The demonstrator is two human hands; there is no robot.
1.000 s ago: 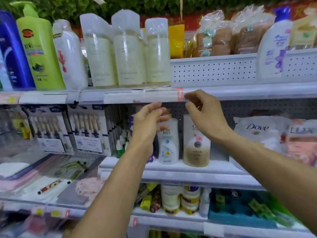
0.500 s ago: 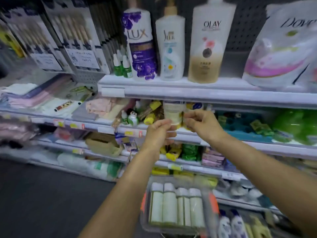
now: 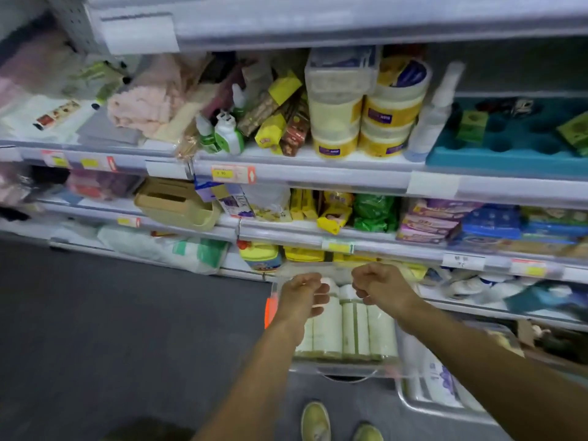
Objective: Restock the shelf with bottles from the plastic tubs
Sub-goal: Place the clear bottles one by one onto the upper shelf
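A clear plastic tub stands low in front of the shelving, with several pale cream bottles with white caps lying side by side in it. Both my hands hover over its far end. My left hand is just above the leftmost bottles, fingers loosely curled, and I see nothing held in it. Over the middle bottles, my right hand is curled the same way and holds nothing. The shelf rises behind the tub in several tiers.
A second tub at lower right holds white bottles with purple print. The shelves carry yellow-lidded jars, a blue tray, snack packs and cloths. Dark floor lies to the left. My shoes are just below the tub.
My view has dropped from the upper shelves to the lower ones and the tub. Both hands have come down from the shelf edge to just over the bottles in the tub.
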